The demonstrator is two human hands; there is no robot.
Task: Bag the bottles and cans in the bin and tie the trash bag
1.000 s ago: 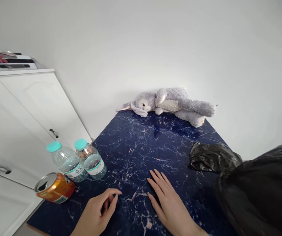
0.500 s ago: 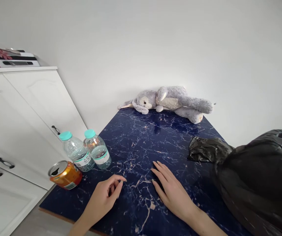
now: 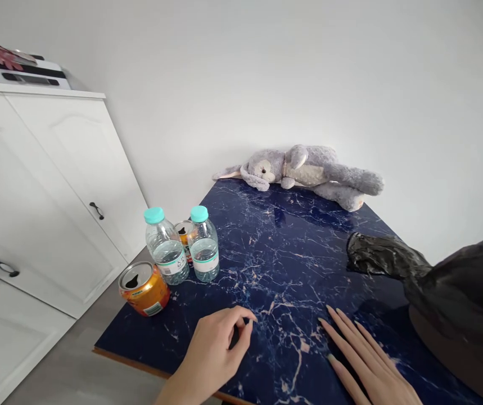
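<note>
My left hand (image 3: 220, 343) rests near the front edge of the dark blue marbled table (image 3: 275, 253). Its fingers are curled and its thumb tip meets the index finger, with nothing visible between them. My right hand (image 3: 363, 360) lies palm down on the tabletop, fingers stretched out and slightly apart, holding nothing. Left of and beyond my left hand stand two clear water bottles with turquoise caps, a left bottle (image 3: 167, 250) and a right bottle (image 3: 204, 247). An opened orange drink can (image 3: 148, 292) is beside them, and a second can (image 3: 183, 229) is partly hidden behind the bottles.
A grey plush rabbit (image 3: 308, 171) lies on its side along the far edge by the wall. On the right stands a bin-like shape covered by a black plastic bag (image 3: 464, 287), a flap of it over the table. A white cabinet (image 3: 59, 185) is at the left.
My view has swung left, so the bottles and cans appear further right. My right hand has slid right and nearer across the table. The left hand keeps its curled pose.
</note>
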